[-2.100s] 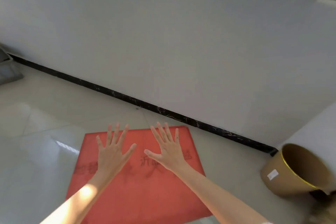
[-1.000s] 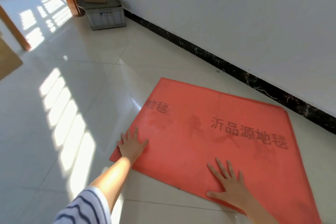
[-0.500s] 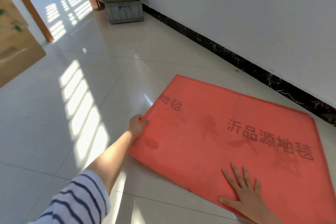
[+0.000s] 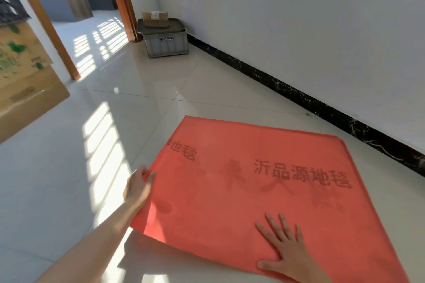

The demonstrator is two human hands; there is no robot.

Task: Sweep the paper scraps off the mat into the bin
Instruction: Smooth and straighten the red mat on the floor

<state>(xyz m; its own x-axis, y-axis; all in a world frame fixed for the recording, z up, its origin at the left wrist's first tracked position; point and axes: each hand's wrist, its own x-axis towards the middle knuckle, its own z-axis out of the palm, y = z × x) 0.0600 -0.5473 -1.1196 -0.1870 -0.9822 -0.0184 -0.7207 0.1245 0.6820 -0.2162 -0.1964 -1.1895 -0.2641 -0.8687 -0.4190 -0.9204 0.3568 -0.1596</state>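
The left grip [image 4: 138,188] holds the mat [image 4: 276,145] edge at nine o'clock; the right grip [image 4: 292,253] lies flat at five. Next, probably lift and tip.

Red mat [image 4: 264,190] with dark characters; white floor [image 4: 138,110].

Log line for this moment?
left hand: grips red mat edge | right hand: flat on mat | scraps: none visible | bin: unseen

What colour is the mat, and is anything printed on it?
Red-orange, with faded dark Chinese characters printed across the mat; clearest in the head view.
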